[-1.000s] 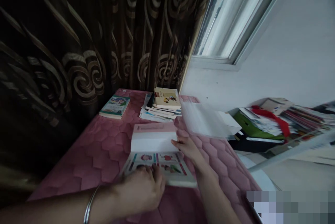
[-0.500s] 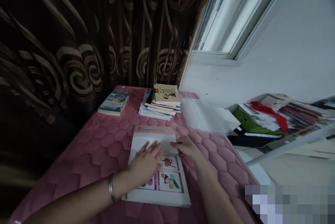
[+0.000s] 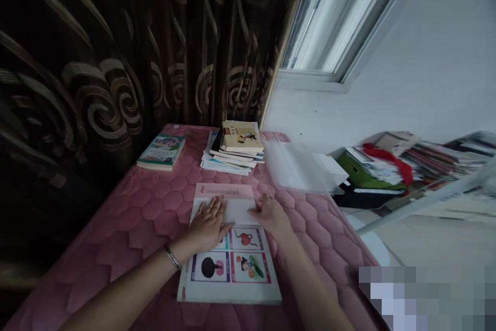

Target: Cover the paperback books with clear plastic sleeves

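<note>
A picture book (image 3: 251,289) with coloured picture panels lies on the pink quilted surface in front of me. Across its upper part is a white paper sheet (image 3: 236,212), below a pink printed strip (image 3: 225,190). My left hand (image 3: 209,225) rests flat on the left part of the sheet and book, fingers spread, a silver bangle on the wrist. At the sheet's right edge, my right hand (image 3: 269,216) is closed, with the thumb over the paper and the other fingers curled. The edge between those fingers is partly hidden.
Behind the book stands a stack of books (image 3: 240,145). A green-edged book (image 3: 161,151) lies at the far left, near the dark curtain (image 3: 116,88). Translucent plastic sheets (image 3: 296,168) lie at the right edge. Beyond are piled papers and a green box (image 3: 354,171).
My left hand has moved left and up, flattening on the sheet and uncovering the lower picture panels. My right hand has curled more at the sheet's right edge. The view has shifted slightly.
</note>
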Demonstrator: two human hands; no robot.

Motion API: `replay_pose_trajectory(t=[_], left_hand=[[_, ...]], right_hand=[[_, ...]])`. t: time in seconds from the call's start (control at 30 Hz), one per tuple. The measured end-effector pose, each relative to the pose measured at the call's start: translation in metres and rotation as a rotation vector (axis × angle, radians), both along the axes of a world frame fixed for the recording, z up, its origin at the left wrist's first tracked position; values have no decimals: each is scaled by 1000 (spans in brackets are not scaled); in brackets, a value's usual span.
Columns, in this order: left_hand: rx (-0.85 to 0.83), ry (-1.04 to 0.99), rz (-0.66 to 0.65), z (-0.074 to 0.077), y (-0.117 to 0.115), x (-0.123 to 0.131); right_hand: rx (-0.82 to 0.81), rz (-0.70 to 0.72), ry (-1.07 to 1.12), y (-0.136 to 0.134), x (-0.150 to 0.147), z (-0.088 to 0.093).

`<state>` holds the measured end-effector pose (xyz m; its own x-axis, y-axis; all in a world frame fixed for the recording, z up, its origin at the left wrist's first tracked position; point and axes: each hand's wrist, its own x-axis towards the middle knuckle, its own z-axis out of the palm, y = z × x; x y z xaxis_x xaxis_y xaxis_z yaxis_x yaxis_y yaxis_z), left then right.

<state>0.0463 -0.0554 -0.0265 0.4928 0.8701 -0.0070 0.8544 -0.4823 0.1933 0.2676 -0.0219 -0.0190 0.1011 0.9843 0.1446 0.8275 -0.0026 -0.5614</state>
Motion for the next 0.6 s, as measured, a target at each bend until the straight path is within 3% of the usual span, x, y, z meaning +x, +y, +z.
replay_pose_trajectory(t=[0.1, 0.23, 0.4, 0.6], left_hand=[[-2, -20, -18, -2, 1, -1], [17, -25, -42, -8, 3, -3], [95, 3, -67, -18, 5, -9], [171, 3, 169, -22, 17, -17]], right_hand=[[35, 217, -180, -12, -24, 13], [-54, 575, -157, -24, -52, 8], [-206, 600, -236, -26, -59, -5], [-214, 616, -314, -26, -57, -6]])
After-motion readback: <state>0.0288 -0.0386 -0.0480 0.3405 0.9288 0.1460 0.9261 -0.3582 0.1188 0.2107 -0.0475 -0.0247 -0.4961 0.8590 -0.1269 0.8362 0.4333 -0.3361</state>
